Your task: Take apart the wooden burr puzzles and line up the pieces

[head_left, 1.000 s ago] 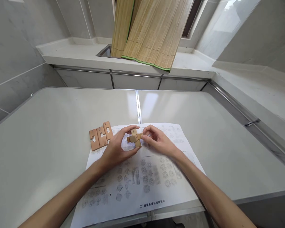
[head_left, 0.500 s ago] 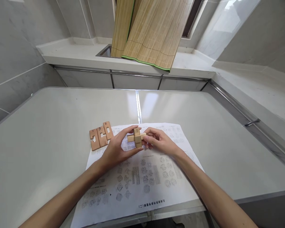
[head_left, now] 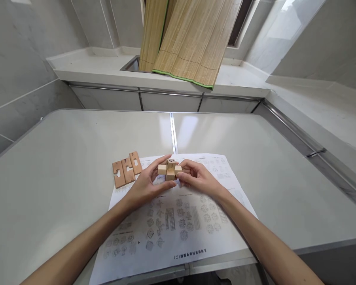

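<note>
Wooden puzzle [head_left: 170, 170] half-hidden between fingers [head_left: 160, 163]

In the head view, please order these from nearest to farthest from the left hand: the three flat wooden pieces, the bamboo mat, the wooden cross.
1. Wooden cross: held by left hand.
2. Flat wooden pieces: on table, just left.
3. Bamboo mat: far back, on ledge.

I see bright, even daylight; glare streaks the glossy surface [head_left: 195, 130] near the middle; edges bend outward; shadows stay soft.
</note>
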Available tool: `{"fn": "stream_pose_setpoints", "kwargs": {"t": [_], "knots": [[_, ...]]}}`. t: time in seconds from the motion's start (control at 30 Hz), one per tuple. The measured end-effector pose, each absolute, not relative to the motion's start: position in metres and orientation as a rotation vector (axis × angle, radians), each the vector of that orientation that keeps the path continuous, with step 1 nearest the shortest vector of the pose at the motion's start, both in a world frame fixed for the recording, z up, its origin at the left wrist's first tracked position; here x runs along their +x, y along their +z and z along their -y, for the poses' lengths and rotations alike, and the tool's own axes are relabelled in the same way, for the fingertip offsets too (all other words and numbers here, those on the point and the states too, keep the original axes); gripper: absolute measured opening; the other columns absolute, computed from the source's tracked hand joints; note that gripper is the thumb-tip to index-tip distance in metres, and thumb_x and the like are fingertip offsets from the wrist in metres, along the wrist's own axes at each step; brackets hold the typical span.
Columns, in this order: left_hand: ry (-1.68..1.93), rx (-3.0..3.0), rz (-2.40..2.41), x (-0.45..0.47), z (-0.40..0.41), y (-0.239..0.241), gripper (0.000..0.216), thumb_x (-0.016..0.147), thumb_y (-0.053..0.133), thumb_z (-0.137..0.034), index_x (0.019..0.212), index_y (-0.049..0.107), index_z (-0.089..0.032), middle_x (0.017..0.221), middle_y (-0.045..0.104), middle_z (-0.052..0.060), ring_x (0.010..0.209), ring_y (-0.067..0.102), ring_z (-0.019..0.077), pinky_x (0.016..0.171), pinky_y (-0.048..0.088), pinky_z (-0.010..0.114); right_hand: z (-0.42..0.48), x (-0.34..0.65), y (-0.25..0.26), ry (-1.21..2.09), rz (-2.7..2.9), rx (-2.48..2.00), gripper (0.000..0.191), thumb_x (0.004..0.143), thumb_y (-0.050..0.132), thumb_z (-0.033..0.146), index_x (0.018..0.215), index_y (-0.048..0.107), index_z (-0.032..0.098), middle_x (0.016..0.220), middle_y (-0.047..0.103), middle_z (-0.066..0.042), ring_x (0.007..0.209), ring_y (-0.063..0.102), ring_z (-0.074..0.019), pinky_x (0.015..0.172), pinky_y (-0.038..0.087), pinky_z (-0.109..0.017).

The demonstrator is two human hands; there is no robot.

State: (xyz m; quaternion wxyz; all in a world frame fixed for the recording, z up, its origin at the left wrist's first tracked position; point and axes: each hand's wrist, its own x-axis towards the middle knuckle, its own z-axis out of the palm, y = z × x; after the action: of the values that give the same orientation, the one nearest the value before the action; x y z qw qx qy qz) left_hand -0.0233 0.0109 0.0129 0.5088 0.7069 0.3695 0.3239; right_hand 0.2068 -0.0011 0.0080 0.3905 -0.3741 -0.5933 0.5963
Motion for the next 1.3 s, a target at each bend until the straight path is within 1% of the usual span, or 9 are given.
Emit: {"fn": "stream_pose_setpoints", "kwargs": {"t": [0.13,0.2,0.37,0.47,0.57,0.9,1.07,1.2,1.3], "knots": [[0.934,1.721,-0.939,-0.020,-0.010,0.014,0.070,0.086,0.085,-0.038,0.147,0.052,-0.026,0.142,0.068,0.011,0.132,0.067,0.0287,0.113,0.056,0.045,0.001,0.206,0.006,1.317,1.574,-1.048,0.034,0.097,0.072,0.049,0.119,0.066,0.025,0.105,0.071,-0.005,0.084,0.065,-0.0184,0.074,0.051,-0.033],[1.008,1.784,-0.981,-0.017,-0.009,0.012,0.065,0.085,0.086,-0.035,0.140,0.054,-0.025,0.137,0.070,0.010,0.126,0.070,0.0280,0.110,0.058,0.045,0.001,0.206,0.005,1.181,1.565,-1.096,0.036,0.097,0.071,0.049,0.123,0.065,0.026,0.115,0.070,-0.007,0.094,0.065,-0.0203,0.078,0.051,-0.033],[0.998,2.044,-1.036,-0.015,-0.009,0.008,0.051,0.087,0.081,-0.031,0.132,0.059,-0.024,0.130,0.071,0.010,0.105,0.070,0.0231,0.095,0.059,0.039,0.002,0.205,0.004,1.130,1.594,-1.135,0.031,0.097,0.070,0.052,0.108,0.065,0.024,0.091,0.069,-0.003,0.082,0.062,-0.0192,0.073,0.047,-0.033],[0.994,2.143,-1.036,-0.015,-0.009,0.009,0.051,0.087,0.080,-0.033,0.134,0.060,-0.025,0.127,0.071,0.008,0.096,0.068,0.0211,0.089,0.058,0.036,0.002,0.204,0.004,1.182,1.635,-1.142,0.033,0.097,0.069,0.056,0.104,0.066,0.023,0.082,0.065,-0.001,0.073,0.059,-0.0178,0.066,0.044,-0.032],[0.983,2.167,-1.061,-0.016,-0.009,0.011,0.054,0.084,0.083,-0.038,0.133,0.063,-0.026,0.120,0.073,0.006,0.089,0.067,0.0202,0.086,0.058,0.035,0.003,0.204,0.006,1.293,1.616,-1.094,0.037,0.097,0.068,0.059,0.101,0.065,0.023,0.078,0.062,0.000,0.071,0.058,-0.0175,0.068,0.045,-0.033],[0.959,2.108,-1.085,-0.019,-0.008,0.014,0.059,0.079,0.088,-0.049,0.128,0.067,-0.024,0.099,0.074,0.003,0.086,0.068,0.0218,0.077,0.057,0.033,0.004,0.204,0.009,1.375,1.591,-1.010,0.039,0.097,0.068,0.061,0.101,0.063,0.023,0.078,0.059,0.000,0.072,0.056,-0.0175,0.069,0.044,-0.032],[1.028,2.264,-1.039,-0.018,-0.007,0.009,0.054,0.086,0.083,-0.034,0.135,0.062,-0.026,0.118,0.076,0.005,0.091,0.070,0.0210,0.085,0.059,0.036,0.005,0.205,0.008,1.248,1.672,-1.087,0.037,0.099,0.064,0.059,0.090,0.056,0.024,0.074,0.049,0.003,0.067,0.044,-0.0157,0.065,0.037,-0.031],[1.169,2.498,-0.883,-0.015,-0.008,0.005,0.047,0.094,0.075,-0.023,0.138,0.059,-0.028,0.125,0.076,0.007,0.111,0.073,0.0255,0.097,0.058,0.041,0.006,0.205,0.006,1.305,1.659,-1.087,0.041,0.102,0.058,0.057,0.080,0.049,0.024,0.071,0.045,0.004,0.065,0.039,-0.0151,0.063,0.032,-0.030],[1.190,2.637,-0.795,-0.014,-0.008,0.005,0.048,0.095,0.073,-0.019,0.140,0.056,-0.029,0.126,0.076,0.008,0.111,0.074,0.0258,0.094,0.058,0.041,0.004,0.205,0.003,1.419,1.579,-1.067,0.047,0.102,0.057,0.059,0.073,0.045,0.023,0.067,0.042,0.004,0.061,0.037,-0.0139,0.059,0.030,-0.030]]}}
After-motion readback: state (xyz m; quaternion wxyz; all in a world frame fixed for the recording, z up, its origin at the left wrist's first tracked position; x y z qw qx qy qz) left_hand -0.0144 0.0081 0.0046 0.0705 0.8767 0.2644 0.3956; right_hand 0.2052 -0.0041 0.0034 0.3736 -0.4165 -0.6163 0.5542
